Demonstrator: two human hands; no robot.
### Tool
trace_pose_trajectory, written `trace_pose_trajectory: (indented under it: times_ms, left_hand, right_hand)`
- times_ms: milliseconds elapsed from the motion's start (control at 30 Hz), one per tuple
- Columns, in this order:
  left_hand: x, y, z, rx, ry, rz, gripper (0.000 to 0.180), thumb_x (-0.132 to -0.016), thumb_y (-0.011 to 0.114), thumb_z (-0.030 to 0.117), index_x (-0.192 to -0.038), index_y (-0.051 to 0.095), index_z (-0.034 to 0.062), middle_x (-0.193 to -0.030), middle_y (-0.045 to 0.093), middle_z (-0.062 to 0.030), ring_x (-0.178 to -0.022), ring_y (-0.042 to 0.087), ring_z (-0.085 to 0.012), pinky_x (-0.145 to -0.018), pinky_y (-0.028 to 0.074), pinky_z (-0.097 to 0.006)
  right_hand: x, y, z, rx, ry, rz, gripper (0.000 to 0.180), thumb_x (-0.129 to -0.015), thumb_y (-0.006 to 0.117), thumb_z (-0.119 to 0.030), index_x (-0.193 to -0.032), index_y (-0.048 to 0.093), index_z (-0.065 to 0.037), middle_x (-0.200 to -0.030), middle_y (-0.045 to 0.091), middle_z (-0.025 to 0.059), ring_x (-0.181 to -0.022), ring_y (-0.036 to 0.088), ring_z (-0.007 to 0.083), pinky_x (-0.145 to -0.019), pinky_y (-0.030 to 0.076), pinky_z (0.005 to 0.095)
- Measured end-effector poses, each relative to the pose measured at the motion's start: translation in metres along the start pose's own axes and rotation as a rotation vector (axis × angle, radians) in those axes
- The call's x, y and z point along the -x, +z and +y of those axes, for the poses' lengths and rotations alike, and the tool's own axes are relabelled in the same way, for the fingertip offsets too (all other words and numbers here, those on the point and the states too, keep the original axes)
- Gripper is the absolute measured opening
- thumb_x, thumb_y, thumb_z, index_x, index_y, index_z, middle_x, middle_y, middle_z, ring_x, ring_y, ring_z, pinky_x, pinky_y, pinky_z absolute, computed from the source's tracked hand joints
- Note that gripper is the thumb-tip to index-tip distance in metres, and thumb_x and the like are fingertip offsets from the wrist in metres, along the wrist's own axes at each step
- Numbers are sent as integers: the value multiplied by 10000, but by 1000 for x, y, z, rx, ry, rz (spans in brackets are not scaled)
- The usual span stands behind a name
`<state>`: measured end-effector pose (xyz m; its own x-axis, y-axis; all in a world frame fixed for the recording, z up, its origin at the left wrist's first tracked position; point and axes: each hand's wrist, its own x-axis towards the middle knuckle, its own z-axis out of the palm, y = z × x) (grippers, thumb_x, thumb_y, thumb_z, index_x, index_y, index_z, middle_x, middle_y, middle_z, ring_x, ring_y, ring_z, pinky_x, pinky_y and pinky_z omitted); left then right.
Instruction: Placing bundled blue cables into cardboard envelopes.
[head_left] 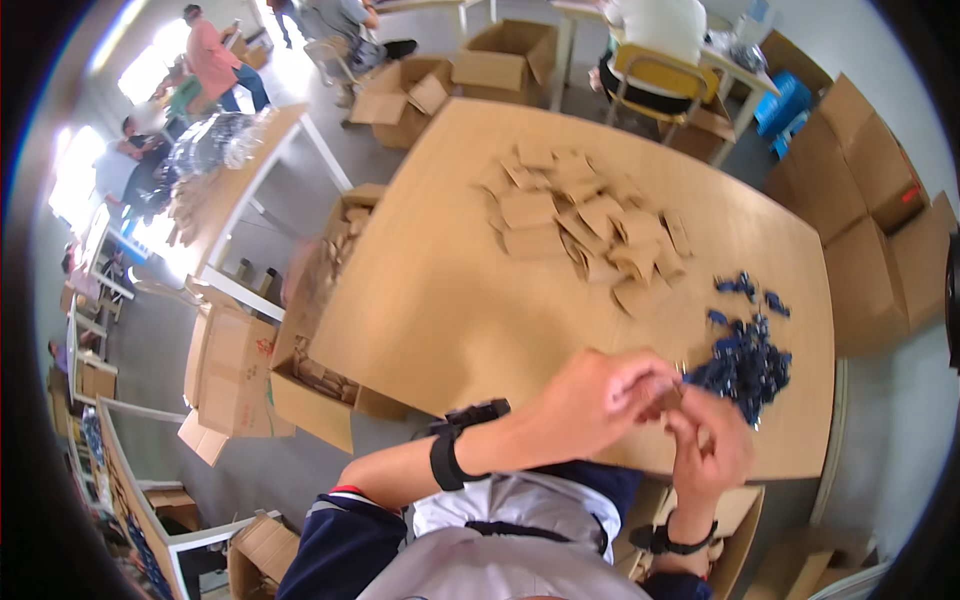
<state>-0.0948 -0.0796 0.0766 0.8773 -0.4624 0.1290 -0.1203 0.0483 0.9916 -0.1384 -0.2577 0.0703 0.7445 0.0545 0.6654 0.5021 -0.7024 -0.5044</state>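
My left hand [598, 402] and my right hand [716, 438] meet above the near right part of the wooden table [430, 290]. Both are closed, with fingertips pinched together around a small brown piece [668, 398]; fingers mostly cover it, so its kind cannot be made out. Just beyond my right hand lies a heap of small, shiny dark blue pieces [750, 360], a few of them strewn a little farther off. A loose pile of folded brown cardboard sleeves [600, 215] is spread over the far middle of the table.
An open carton [312, 385] holding brown cardboard pieces stands against the table's left side. Another open box [735, 520] is below the near right edge. Large cartons [850, 200] are stacked on the right. Beyond the far edge, a person sits on a yellow-backed chair [655, 80].
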Motion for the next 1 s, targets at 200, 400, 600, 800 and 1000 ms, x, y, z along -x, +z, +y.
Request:
trace_pose_trajectory:
  times_ms: [200,400,600,800,1000]
  left_hand:
    - [3,29,-33,-104,365,425,241,-972,470,-29,-1136,647,-29,-883,715,-86,-690,661,-117,-669,535,-239]
    - [15,14,-8,-200,249,376,192,-965,558,73,-1066,679,-37,-880,709,-106,-705,691,-150,-641,531,-250]
    - [35,30,-30,518,-194,75,241,-1012,488,112,-1071,658,-49,-834,710,-100,-748,717,-168,-646,573,-252]
    - [33,12,-14,-38,-181,-213,202,-962,556,99,-1048,683,-32,-720,699,-95,-606,687,-146,-529,517,-231]
    - [0,11,-25,45,46,-703,72,-873,655,44,-927,703,55,-653,651,-31,-528,638,-104,-477,453,-234]
  right_hand:
    - [3,44,-19,-383,335,282,129,-840,708,10,-965,686,32,-759,683,108,-616,635,96,-508,469,210]
    - [6,29,-8,-628,394,11,216,-798,724,37,-1009,684,17,-803,680,99,-660,658,125,-554,488,218]
    - [16,22,22,-88,9,-207,454,-597,735,53,-1025,705,-97,-768,644,66,-676,546,243,-634,449,281]
    - [24,-5,33,-977,666,-946,382,-595,869,-70,-947,722,-45,-794,700,28,-687,623,150,-676,505,267]
    - [38,14,48,-1247,625,-1439,523,-597,937,-191,-987,684,50,-867,710,91,-797,656,118,-685,509,231]
